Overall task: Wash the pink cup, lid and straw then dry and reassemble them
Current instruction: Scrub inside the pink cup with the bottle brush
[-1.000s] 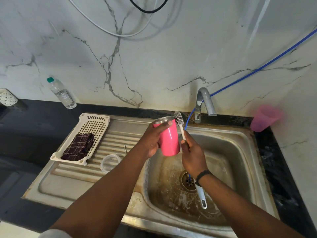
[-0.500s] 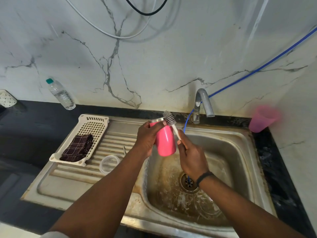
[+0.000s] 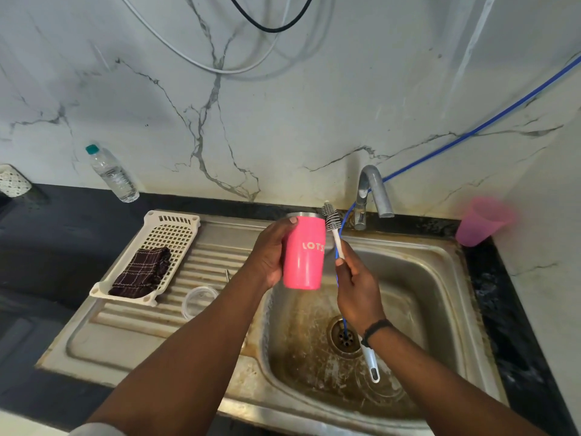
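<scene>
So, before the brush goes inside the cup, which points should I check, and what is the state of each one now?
1. Left hand grips the pink cup firmly: ok.
2. Cup upright, mouth on top: ok.
3. Right hand holds the bottle brush by its handle: ok.
4. Bristles beside the rim, not yet inside: ok.
5. Cup held over the sink basin: ok.
6. Water running from the tap: cannot tell.

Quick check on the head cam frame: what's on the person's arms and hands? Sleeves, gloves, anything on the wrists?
Both forearms are bare, with no gloves and no rings visible. The right hand has a thin black band round the wrist. The left hand and its wrist carry nothing. At the bottom edge, near the left upper arm, a bit of white fabric shows, probably a short sleeve.
</scene>
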